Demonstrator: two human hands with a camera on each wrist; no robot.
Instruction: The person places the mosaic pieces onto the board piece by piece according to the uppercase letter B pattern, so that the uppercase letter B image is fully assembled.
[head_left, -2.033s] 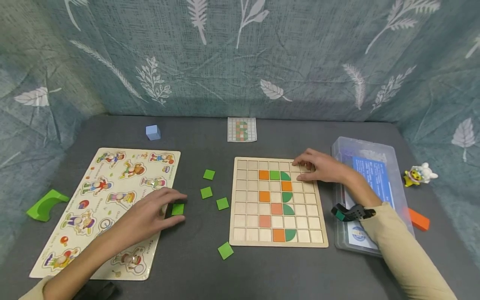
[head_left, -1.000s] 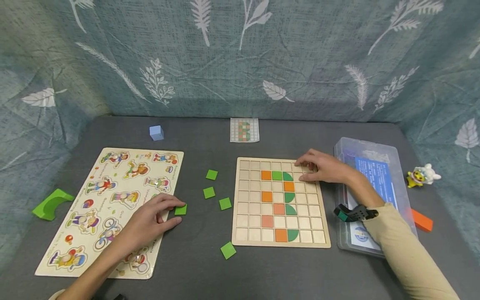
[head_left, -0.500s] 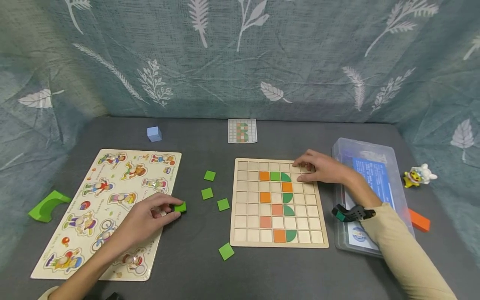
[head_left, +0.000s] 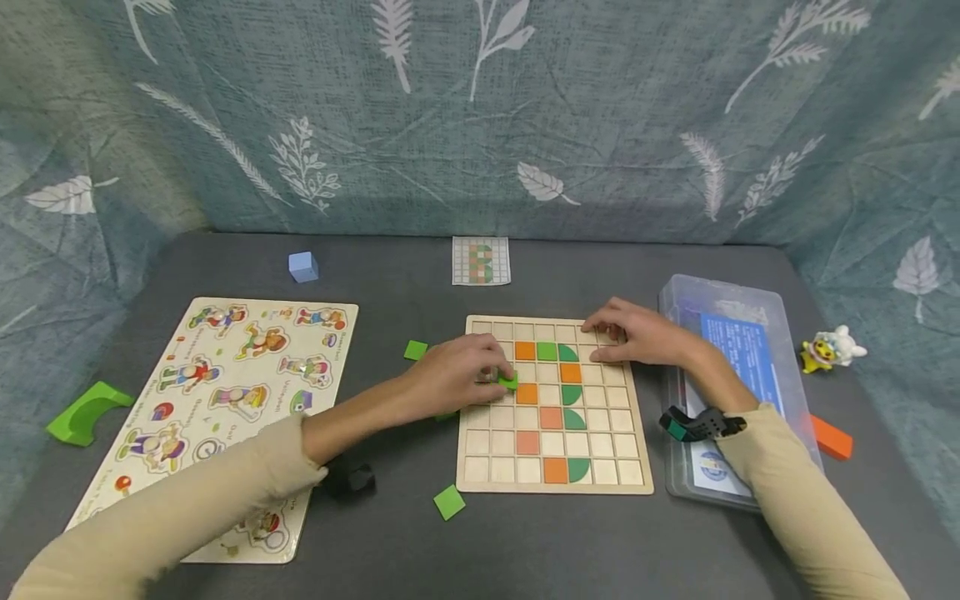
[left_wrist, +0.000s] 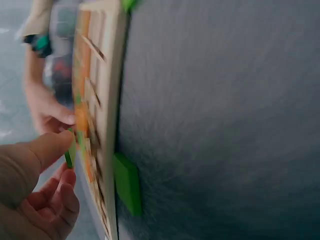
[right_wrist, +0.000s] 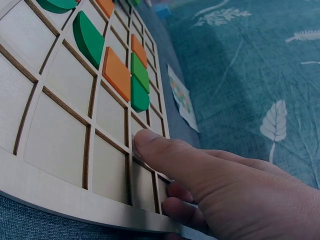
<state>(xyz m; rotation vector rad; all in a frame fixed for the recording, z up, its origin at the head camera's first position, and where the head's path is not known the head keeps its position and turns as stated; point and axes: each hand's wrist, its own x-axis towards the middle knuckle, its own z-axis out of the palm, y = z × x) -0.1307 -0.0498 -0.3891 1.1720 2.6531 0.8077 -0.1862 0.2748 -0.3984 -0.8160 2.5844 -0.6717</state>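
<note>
- Two hands work over a square wooden grid board [head_left: 555, 404] in the head view: the left hand [head_left: 457, 375] pinches a small flat green square tile [head_left: 509, 382] just above the board's left columns, beside an orange tile; the right hand [head_left: 637, 335] rests with relaxed fingers on the far right corner.
- Left wrist view: thumb and fingers [left_wrist: 47, 150] nip the green square tile [left_wrist: 70, 152] by its thin edges, at the board's face. It looks light, stiff and smooth, so edge grips suit it best.
- Right wrist view: the right hand [right_wrist: 220, 185] lies on the wooden grid board [right_wrist: 65, 145], holding nothing.
</note>
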